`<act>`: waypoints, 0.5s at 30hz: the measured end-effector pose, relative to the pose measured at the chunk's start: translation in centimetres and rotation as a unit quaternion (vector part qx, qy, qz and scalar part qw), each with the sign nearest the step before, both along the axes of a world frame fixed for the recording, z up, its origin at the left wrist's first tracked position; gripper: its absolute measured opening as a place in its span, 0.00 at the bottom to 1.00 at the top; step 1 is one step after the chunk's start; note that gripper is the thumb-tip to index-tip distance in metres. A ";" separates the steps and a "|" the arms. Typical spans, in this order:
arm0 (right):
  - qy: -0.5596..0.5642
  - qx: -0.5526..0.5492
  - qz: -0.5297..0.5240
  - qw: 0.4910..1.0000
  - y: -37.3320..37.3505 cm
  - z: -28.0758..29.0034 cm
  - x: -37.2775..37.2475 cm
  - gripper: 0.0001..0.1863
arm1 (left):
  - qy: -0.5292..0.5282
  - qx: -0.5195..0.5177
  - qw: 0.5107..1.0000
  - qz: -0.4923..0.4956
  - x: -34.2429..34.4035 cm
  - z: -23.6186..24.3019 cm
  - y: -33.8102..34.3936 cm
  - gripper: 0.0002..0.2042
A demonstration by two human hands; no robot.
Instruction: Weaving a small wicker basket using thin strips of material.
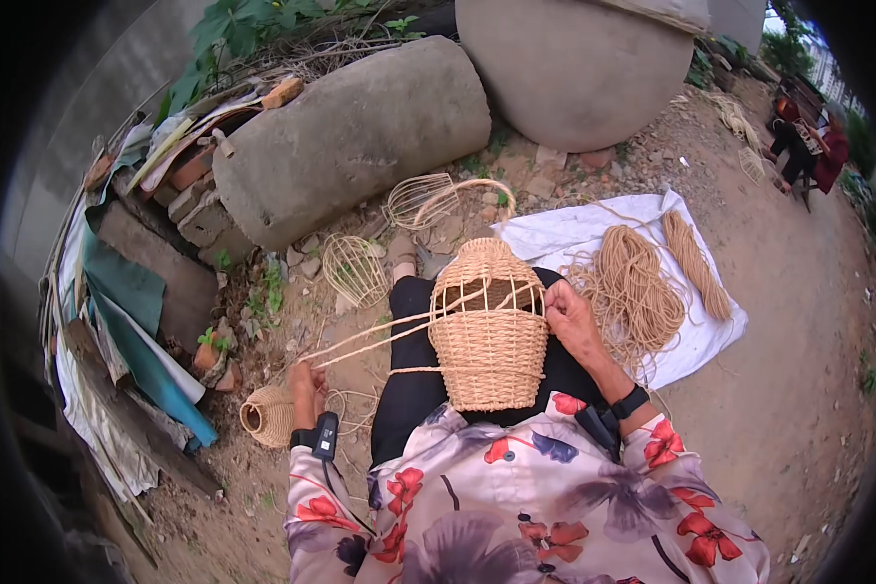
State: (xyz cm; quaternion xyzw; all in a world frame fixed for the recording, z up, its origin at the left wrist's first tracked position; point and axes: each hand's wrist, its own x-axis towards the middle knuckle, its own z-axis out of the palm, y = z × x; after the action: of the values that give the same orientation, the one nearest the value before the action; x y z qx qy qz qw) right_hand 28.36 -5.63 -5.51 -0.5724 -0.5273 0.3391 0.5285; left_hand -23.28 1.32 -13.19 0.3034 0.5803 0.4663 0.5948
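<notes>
A half-woven straw-coloured basket [487, 360] sits upright on my lap, with bare vertical ribs round its upper opening and a narrower woven top. My left hand [307, 389], left of it and low, is closed on pale cord [365, 346] that stretches across to the basket. My right hand [572, 321] has its fingers pinched at the right edge of the opening; whether they grip a rib or cord is too small to tell. A small woven piece [273, 419] lies on the ground beside my left hand.
Wire-like basket frames [355, 273] lie ahead. A white sheet [701, 350] at right holds loose cord [633, 292] and a bundle [691, 263]. A concrete cylinder [350, 136], round slab [574, 68] and debris pile [127, 253] border the ground. A person [827, 161] sits far right.
</notes>
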 end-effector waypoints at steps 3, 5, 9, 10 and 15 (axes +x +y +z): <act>0.074 -0.041 0.041 0.996 0.5 0.8 0.0 0.04 | -0.075 -0.032 0.997 0.007 -5.9 -2.4 -3.4 0.17; -0.073 0.053 -0.071 0.993 0.4 0.9 1.7 0.06 | -0.071 -0.048 0.996 0.003 -3.2 0.8 -3.9 0.16; -0.101 0.127 -0.114 0.980 -0.4 7.6 -0.7 0.07 | -0.052 -0.005 0.998 0.023 -3.2 2.6 -5.4 0.13; -0.128 0.135 -0.094 0.978 -0.2 8.8 -1.9 0.05 | -0.040 0.011 0.999 0.025 -2.8 2.6 -5.0 0.13; -0.202 0.229 0.089 0.948 2.7 12.4 -7.7 0.07 | 0.041 0.083 0.995 0.042 -2.4 2.9 -4.3 0.14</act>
State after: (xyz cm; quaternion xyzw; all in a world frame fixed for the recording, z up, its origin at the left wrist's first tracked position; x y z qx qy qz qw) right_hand 20.62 -2.96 6.92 -0.4431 -0.7355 0.1326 0.4952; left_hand -25.71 -3.02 -10.30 0.3458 0.5754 0.5246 0.5236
